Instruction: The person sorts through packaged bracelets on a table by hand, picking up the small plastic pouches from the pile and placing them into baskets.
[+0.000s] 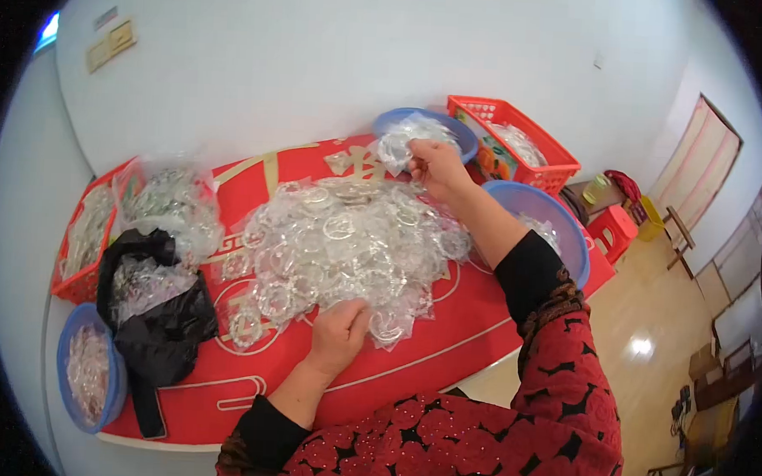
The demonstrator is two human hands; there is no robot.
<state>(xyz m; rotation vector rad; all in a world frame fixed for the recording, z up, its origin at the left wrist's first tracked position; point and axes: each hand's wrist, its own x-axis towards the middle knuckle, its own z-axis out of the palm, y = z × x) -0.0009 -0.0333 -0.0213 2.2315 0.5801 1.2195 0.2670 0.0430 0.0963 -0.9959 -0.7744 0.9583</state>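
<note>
A large heap of clear plastic packets with ring-shaped, bracelet-like items inside covers the middle of the red table. At the back, my right hand is closed on a clear packet, held by the front rim of a blue basin with more packets in it. My left hand rests at the near edge of the heap with its fingers curled together. Whether it grips a packet there is hidden. Under my right forearm stands a second blue basin, partly covered by the arm.
A red basket with packets stands at the back right. On the left are another red basket, a filled clear bag, a black bag, a blue basin and a phone-like dark object. A red stool stands beyond the table.
</note>
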